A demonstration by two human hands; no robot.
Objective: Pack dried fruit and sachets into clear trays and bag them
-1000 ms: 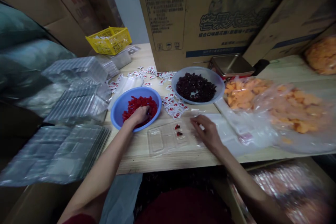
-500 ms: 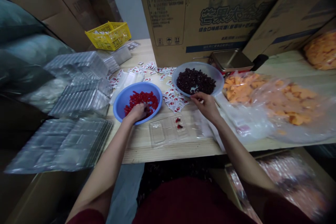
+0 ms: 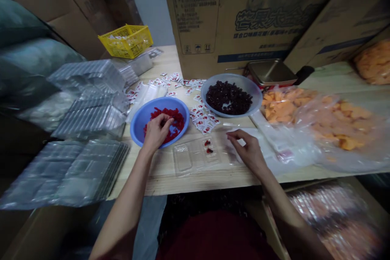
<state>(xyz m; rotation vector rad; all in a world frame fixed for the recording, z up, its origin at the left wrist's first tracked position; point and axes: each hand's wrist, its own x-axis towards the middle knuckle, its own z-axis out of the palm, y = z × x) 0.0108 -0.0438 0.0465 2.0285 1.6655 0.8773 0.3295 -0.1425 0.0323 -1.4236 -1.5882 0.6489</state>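
Observation:
My left hand (image 3: pixel 157 131) is inside the blue bowl (image 3: pixel 138 118) of red dried fruit (image 3: pixel 174 118), fingers curled in a pinch on the pieces. My right hand (image 3: pixel 248 149) rests on the wooden table beside the right end of a clear plastic compartment tray (image 3: pixel 191 156), fingers pressed together; what they hold is too small to name. Two small fruit pieces (image 3: pixel 207 146) lie in one compartment of the tray. A grey bowl (image 3: pixel 254 87) of dark dried fruit (image 3: pixel 228 97) stands behind the tray.
Small red-and-white sachets (image 3: pixel 202 122) are scattered between the bowls. Stacks of clear trays (image 3: pixel 88 113) fill the left side, with a yellow basket (image 3: pixel 126 40) behind. Bags of orange dried fruit (image 3: pixel 323 118) lie on the right. Cardboard boxes (image 3: pixel 231 12) and a metal scale (image 3: pixel 269 72) stand at the back.
My right hand drew back from the dark fruit bowl to the table by the tray's right end. My left hand lifted slightly within the blue bowl, pinching red fruit.

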